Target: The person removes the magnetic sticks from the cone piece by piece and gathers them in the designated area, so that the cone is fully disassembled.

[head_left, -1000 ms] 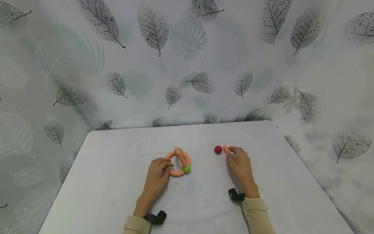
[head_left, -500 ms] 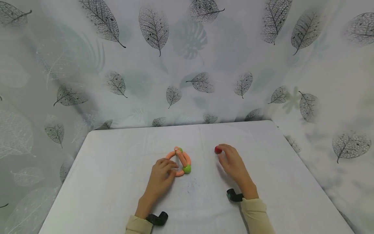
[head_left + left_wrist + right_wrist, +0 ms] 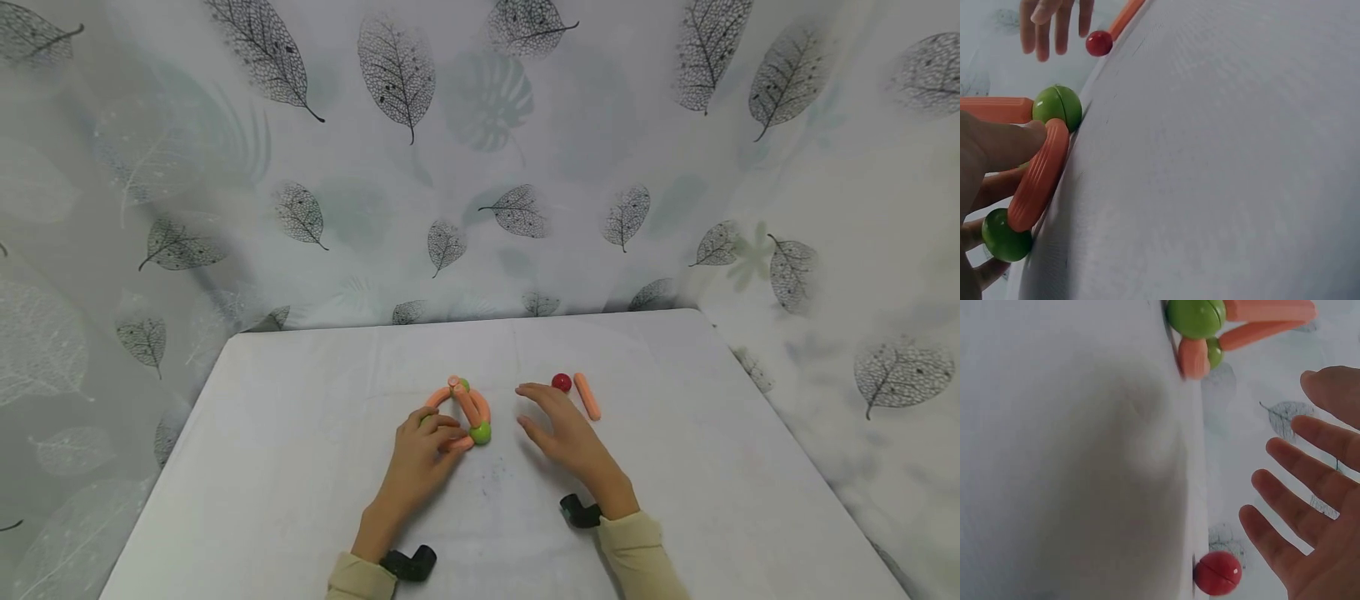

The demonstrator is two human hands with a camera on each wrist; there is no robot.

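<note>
A ring-shaped toy of orange curved rods (image 3: 481, 406) joined by green balls (image 3: 480, 433) lies on the table left of centre, with straight orange sticks rising across it. My left hand (image 3: 422, 454) grips its near-left part: in the left wrist view the thumb presses on a ridged orange curved rod (image 3: 1040, 178), and fingers reach behind it near a green ball (image 3: 1007, 235). Fingers spread and holding nothing, my right hand (image 3: 566, 433) hovers between the toy and a red ball (image 3: 561, 382). Beside that ball lies a straight orange stick (image 3: 587, 396).
Everything rests on a white-covered table (image 3: 300, 500). Behind and around it hangs a leaf-printed curtain (image 3: 480, 167). Each wrist wears a black camera mount, such as the left mount (image 3: 410, 564).
My right hand has let go of the straight orange stick, passed by the red ball and moved left towards the toy. My left hand has shifted slightly right and closed on the toy's near side.
</note>
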